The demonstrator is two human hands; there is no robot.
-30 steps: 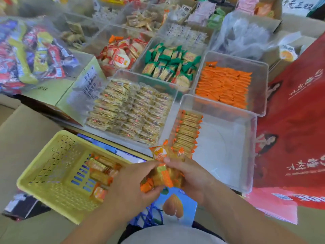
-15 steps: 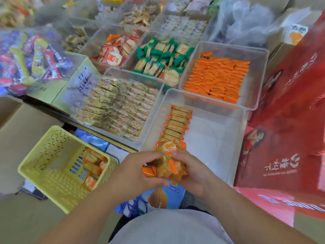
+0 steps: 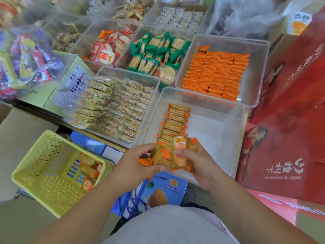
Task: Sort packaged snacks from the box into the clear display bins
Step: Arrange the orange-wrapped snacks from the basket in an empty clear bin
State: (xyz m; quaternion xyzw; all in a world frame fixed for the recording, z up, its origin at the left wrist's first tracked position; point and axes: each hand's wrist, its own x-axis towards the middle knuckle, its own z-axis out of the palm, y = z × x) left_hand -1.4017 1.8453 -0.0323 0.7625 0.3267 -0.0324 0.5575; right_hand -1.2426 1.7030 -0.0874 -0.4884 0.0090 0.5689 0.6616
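Left hand (image 3: 133, 164), right hand (image 3: 200, 166): fingers (image 3: 144, 149) pinch cracker packs (image 3: 179, 147). Likely light, slick-wrapped, brittle; best gripped across flat faces.

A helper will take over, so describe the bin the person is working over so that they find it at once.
Find the big red gift boxes on the right; the clear bin stands beside them, in the row nearest the person. Its neighbours are packed, but this one is mostly bare, with a single row of orange-edged cracker packets along its left side.
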